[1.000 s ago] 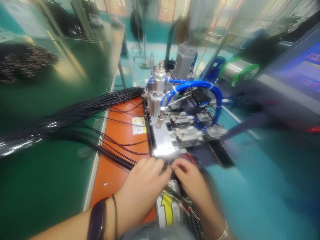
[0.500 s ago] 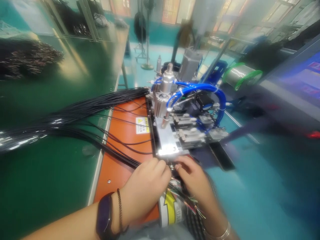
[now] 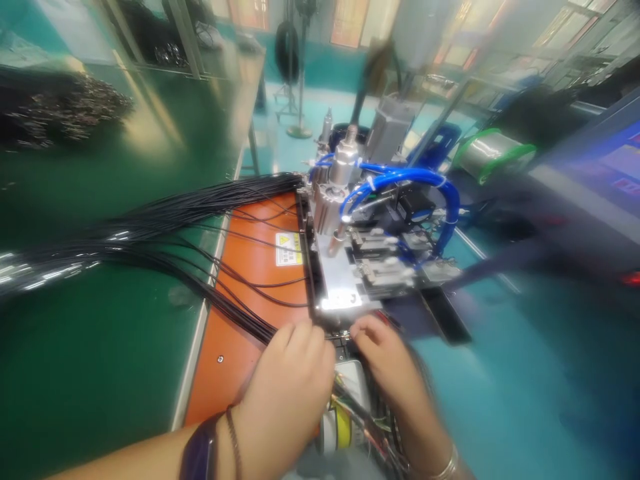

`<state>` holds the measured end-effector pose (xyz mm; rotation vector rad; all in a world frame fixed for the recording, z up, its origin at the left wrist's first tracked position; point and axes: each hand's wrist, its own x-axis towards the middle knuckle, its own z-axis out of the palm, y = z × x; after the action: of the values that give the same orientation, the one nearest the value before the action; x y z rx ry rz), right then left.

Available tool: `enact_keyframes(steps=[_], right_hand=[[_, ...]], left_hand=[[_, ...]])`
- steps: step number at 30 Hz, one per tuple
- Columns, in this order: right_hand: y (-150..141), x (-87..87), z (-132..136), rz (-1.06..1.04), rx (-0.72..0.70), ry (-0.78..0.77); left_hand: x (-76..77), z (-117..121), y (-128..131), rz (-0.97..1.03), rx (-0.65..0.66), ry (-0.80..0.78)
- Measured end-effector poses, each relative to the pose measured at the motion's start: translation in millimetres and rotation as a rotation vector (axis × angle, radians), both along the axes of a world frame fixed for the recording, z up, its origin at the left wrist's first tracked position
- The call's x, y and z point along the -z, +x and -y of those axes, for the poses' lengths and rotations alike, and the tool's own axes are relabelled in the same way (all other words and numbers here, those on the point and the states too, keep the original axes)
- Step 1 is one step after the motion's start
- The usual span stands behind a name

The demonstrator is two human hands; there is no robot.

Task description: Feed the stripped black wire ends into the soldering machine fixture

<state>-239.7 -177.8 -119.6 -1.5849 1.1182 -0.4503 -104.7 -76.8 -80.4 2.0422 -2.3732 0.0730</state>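
Observation:
My left hand (image 3: 290, 380) and my right hand (image 3: 387, 363) meet fingertip to fingertip at the near edge of a small machine (image 3: 370, 247) with a metal plate and blue hoses. Both are closed in a pinch around a thin black wire (image 3: 345, 340) stretched between them. A bundle of black cables (image 3: 150, 233) sweeps from the left across the orange panel (image 3: 250, 267) toward my left hand. Below my hands lie loose coloured wire ends (image 3: 373, 430) and a yellow arrow label (image 3: 340, 423).
A green bench (image 3: 90, 347) lies on the left with a heap of dark parts (image 3: 55, 113) at its far end. A solder spool (image 3: 493, 153) stands behind the machine. A screen (image 3: 615, 167) glows at right, above a teal surface (image 3: 525, 373).
The view shifted slightly; both hands stayed at the machine's near edge, moving a little closer to the plate. The pinch on the wire between them holds.

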Motion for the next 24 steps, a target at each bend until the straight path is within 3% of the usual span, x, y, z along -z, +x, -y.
enact_keyframes(steps=[3, 8, 10, 13, 15, 20, 24], right_hand=[[-1.8, 3.3, -0.6, 0.016, 0.02, -0.026], [-18.9, 5.2, -7.0, -0.001, 0.056, -0.306], [-27.3, 0.4, -10.5, 0.059, -0.074, -0.462], [-35.3, -10.4, -15.7, 0.167, -0.473, -0.662], [-36.4, -15.8, -18.7, 0.19, -0.603, -0.728], [-32.7, -12.1, -21.3, 0.226, -0.551, -0.733], [-30.9, 0.1, -18.2, 0.226, -0.414, -0.659]], left_hand=[[-0.4, -7.5, -3.4, 0.082, -0.005, -0.038], [-2.3, -8.8, -1.8, 0.055, -0.048, 0.081], [-3.6, -6.2, -1.0, 0.033, -0.06, 0.114], [-4.9, -3.9, -0.2, 0.004, -0.057, 0.158], [-5.3, -3.5, 0.9, -0.016, -0.065, 0.174], [-5.8, 2.7, 10.2, -0.096, -0.082, 0.171], [-5.4, 12.3, 19.2, -0.102, -0.135, 0.134]])
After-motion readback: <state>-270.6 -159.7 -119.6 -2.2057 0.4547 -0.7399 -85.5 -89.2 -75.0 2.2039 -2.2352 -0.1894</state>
